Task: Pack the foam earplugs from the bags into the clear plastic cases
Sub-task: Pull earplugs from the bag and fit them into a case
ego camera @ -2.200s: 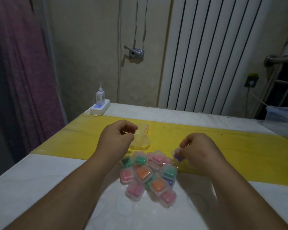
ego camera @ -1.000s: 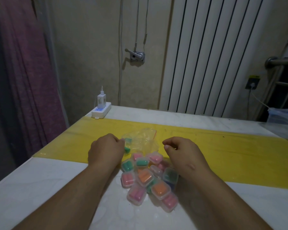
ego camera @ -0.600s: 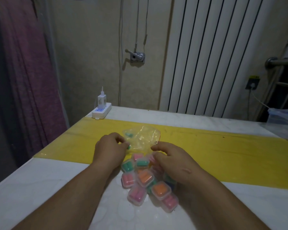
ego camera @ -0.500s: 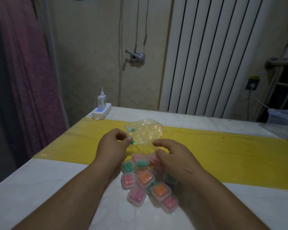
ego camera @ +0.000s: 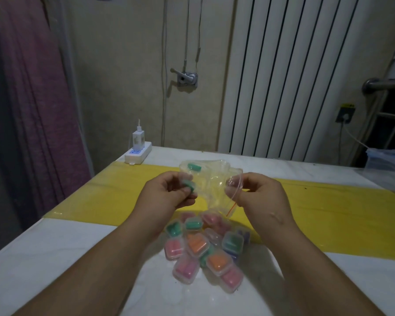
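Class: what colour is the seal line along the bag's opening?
Red. The seal line on the bag shows best in the head view.

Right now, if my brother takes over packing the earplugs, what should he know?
Left hand: pinches a green earplug at the zip bag side.
Right hand: pinches the bag's red-lined mouth, held above the yellow strip.
A second green earplug sits inside the bag.
Done: a pile of filled cases holding pink, orange and green plugs lies on the white table.
Left: get both green plugs into a case; neither hand holds one.
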Demonstrator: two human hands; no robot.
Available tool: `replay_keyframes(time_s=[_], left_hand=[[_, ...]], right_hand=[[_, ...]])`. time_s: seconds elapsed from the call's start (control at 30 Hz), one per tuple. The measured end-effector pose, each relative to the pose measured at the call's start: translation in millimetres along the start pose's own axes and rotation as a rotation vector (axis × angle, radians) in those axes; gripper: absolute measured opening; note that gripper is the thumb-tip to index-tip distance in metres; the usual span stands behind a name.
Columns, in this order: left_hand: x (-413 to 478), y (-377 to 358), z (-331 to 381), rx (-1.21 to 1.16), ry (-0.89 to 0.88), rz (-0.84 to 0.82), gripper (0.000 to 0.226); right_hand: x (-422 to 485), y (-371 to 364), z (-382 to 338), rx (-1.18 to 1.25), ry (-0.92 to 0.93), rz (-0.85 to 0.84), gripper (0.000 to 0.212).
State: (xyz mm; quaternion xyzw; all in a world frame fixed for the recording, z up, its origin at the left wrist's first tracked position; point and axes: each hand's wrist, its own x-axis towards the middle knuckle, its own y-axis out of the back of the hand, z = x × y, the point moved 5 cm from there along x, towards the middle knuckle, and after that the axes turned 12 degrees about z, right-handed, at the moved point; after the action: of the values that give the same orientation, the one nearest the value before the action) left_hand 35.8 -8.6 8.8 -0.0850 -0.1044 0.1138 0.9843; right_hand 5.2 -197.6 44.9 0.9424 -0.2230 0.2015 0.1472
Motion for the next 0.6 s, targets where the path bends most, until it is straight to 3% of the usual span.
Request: replay_keyframes(time_s=[0.27, 0.4, 0.6], left_hand=[[-1, 1, 5, 0.099, -0.080, 0.021, 0.015], [0, 2, 5, 0.195, -0.133, 0.034, 0.015], [-1, 3, 8, 0.254, -0.165, 0.030, 0.014]], right_hand=[[2, 8, -9, 0.062, 0.048, 0.076, 0.026], [0, 0, -12, 0.189, 0.045, -0.035, 0.031], [-14, -19, -4, 0.375, -0.327, -0.266, 0.010]])
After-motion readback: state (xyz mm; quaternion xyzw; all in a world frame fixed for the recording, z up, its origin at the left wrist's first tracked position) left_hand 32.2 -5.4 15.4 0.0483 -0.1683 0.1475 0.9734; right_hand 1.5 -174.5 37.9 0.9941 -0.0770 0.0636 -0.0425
